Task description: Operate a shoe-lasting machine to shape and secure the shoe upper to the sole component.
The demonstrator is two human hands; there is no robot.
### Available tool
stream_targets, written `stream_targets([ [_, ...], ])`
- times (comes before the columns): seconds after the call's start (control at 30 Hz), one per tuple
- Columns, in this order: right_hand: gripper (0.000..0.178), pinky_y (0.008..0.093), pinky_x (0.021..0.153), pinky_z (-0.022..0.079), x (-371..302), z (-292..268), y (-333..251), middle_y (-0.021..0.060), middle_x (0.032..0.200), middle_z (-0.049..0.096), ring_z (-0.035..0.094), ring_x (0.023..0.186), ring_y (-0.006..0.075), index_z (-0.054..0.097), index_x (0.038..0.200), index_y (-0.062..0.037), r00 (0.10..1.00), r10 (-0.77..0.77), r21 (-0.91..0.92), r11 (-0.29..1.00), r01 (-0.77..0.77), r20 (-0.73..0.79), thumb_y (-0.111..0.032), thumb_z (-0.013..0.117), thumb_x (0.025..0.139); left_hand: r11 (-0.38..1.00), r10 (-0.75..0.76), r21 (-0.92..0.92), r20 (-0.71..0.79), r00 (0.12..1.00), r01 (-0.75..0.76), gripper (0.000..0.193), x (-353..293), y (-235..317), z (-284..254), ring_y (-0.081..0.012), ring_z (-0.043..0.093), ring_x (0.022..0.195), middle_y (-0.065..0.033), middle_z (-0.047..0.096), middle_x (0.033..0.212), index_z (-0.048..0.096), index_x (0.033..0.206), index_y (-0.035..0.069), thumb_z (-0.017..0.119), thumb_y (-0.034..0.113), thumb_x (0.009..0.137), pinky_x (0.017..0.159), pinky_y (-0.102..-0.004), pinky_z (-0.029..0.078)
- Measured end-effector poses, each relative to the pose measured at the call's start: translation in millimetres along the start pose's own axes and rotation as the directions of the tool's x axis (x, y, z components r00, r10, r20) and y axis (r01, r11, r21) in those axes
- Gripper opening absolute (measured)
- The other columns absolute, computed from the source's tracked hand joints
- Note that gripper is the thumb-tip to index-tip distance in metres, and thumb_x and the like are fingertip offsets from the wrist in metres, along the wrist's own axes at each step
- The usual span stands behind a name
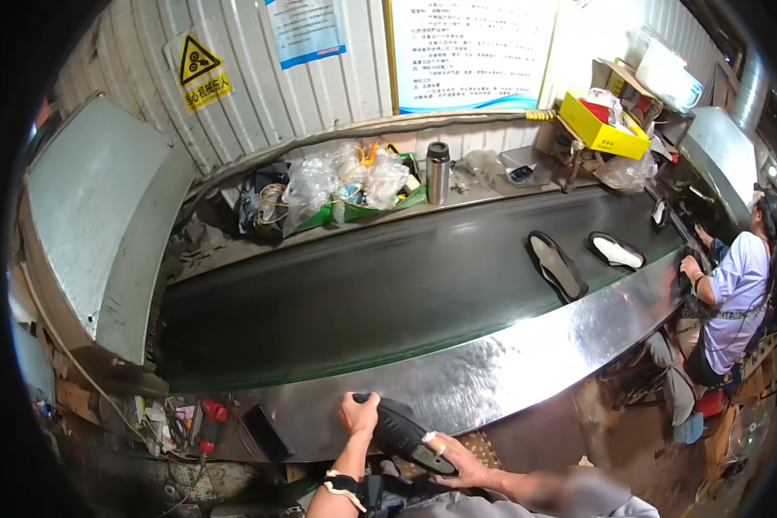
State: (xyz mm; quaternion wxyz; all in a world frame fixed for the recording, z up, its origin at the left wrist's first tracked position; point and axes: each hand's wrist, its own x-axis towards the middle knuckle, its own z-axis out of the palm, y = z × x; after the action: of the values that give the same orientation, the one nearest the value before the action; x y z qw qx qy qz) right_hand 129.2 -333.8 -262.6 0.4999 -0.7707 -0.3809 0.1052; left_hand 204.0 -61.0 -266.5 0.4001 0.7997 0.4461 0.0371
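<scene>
A black shoe (396, 429) is held slantwise between my two hands, over the near edge of the metal ledge (483, 369). My left hand (360, 416) grips its upper left end. Lower down, my right hand (459, 463) clasps the other end, with a pale wrap around one of its digits. A grey patch shows on the shoe near that hand. Beyond the ledge runs a dark conveyor belt (363, 298). Two upturned dark shoes with pale undersides, one greyish (554, 264) and one whiter (615, 251), rest on the belt at the right.
A co-worker (734, 285) sits at the right end of the belt. Left of my hands are a phone (268, 433) and a red bottle (211, 420). A steel flask (438, 173), bagged items (341, 183) and a yellow box (603, 129) line the far side. A metal hood (95, 224) stands left.
</scene>
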Motion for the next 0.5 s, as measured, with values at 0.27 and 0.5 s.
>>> stream_targets([
  [0.27,0.074,0.0383,0.109,0.043,51,-18,-37,0.0127,0.142,0.054,0.054,0.126,0.0213,0.034,0.149,-0.0031,0.829,0.517,0.497,0.673,-0.549,0.215,-0.026,0.077,0.093,0.964,-0.010,-0.265,-0.006,1.000,0.008,0.034,-25,-20,-72,-0.0229,0.068,0.083,-0.0114,0.071,0.085,0.070,0.091,0.004,0.083,0.025,0.067,0.077,-0.0378,0.054],
  [0.5,0.066,0.0300,0.091,0.052,107,30,-149,0.0158,0.116,0.068,0.064,0.104,0.0167,0.033,0.157,-0.0035,0.698,0.536,0.415,0.563,-0.715,0.475,-0.020,0.066,0.101,0.897,-0.102,-0.441,-0.252,0.962,-0.020,0.037,-99,-68,-182,-0.0184,0.067,0.079,-0.0091,0.071,0.082,0.070,0.092,0.007,0.085,0.035,0.072,0.076,-0.0351,0.054],
])
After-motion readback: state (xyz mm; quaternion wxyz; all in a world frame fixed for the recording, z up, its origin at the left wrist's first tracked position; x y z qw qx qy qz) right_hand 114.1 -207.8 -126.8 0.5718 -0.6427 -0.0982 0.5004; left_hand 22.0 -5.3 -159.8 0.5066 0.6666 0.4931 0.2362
